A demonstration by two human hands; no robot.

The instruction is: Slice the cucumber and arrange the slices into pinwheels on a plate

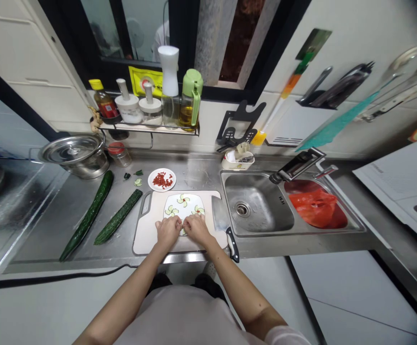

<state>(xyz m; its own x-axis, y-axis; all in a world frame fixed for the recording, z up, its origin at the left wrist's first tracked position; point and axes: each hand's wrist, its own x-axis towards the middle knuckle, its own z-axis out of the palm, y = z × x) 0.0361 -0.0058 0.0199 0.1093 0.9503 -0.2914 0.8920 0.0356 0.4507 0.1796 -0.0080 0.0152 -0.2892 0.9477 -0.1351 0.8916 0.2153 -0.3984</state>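
Observation:
My left hand (168, 229) and my right hand (196, 227) meet over the near edge of a square white plate (184, 211), fingers bent and closed. What lies between the fingertips is too small to make out. Thin cucumber slices (183, 200) form pinwheel shapes on the plate, with red bits at their centres. Another group of slices is partly hidden under my hands. The plate rests on a pale cutting board (147, 239). A kitchen knife (226, 223) lies along the board's right side. Just behind the board, a small white dish (171, 176) holds chopped red pieces.
Two cucumbers (88, 218) lie left of the board, one cut. Cucumber scraps (137, 182) sit behind them. A lidded steel pot (82, 160) stands back left, under a seasoning shelf (147, 126). A sink (266, 230) with a faucet (295, 166) and red plastic bag (314, 207) is right.

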